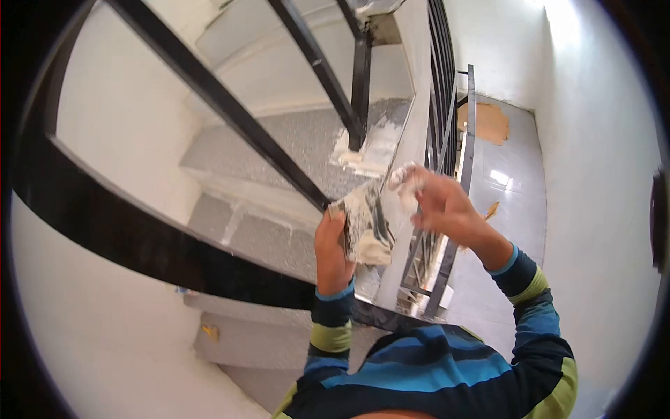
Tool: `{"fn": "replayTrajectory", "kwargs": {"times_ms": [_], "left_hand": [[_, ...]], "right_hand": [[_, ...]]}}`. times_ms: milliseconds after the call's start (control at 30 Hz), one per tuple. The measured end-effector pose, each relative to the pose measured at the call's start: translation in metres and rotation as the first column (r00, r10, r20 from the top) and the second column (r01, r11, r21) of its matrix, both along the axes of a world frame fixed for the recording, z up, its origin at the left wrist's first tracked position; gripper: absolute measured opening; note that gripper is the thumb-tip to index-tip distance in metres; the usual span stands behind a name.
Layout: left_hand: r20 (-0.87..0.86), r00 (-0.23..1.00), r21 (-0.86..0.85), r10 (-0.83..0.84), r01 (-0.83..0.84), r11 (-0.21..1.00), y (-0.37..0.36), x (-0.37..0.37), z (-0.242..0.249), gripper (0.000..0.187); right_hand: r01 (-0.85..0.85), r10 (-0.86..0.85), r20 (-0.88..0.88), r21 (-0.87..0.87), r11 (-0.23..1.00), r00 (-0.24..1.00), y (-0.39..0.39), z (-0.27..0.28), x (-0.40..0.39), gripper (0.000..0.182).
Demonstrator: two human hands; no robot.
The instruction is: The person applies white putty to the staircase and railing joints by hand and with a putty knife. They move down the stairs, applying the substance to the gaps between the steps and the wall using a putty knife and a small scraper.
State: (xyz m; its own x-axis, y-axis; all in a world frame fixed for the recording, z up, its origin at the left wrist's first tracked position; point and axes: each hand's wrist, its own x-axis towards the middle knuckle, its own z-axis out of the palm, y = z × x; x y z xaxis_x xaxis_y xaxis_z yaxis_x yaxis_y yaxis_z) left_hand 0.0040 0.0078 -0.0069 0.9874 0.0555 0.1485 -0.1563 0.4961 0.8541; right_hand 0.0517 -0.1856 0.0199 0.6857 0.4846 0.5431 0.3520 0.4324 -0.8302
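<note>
One paste-smeared board (366, 227) over outer edge of stair tread (272, 241), clamped in left hand (329, 248); right hand (447, 209) just right of board, blurred, fingers' grip cannot tell.

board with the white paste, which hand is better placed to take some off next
Probably the right hand: it is off the board, close beside it in view, with white stuff at its blurred fingertips. The left hand is busy gripping the board.
</note>
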Motion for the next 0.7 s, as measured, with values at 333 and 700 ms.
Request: {"fn": "replayTrajectory", "kwargs": {"times_ms": [333, 700], "left_hand": [[-0.047, 0.987, 0.113, 0.153, -0.147, 0.983, 0.000, -0.004, -0.004, 0.040], [-0.073, 0.984, 0.054, 0.162, -0.159, 0.986, 0.005, -0.003, -0.009, 0.037]], "right_hand": [[0.920, -0.911, 0.284, 0.165, 0.354, 0.300, 0.068, 0.054, 0.183, 0.048], [0.986, -0.941, 0.296, -0.080, 0.145, 0.162, 0.105, 0.075, 0.213, 0.059]]}}
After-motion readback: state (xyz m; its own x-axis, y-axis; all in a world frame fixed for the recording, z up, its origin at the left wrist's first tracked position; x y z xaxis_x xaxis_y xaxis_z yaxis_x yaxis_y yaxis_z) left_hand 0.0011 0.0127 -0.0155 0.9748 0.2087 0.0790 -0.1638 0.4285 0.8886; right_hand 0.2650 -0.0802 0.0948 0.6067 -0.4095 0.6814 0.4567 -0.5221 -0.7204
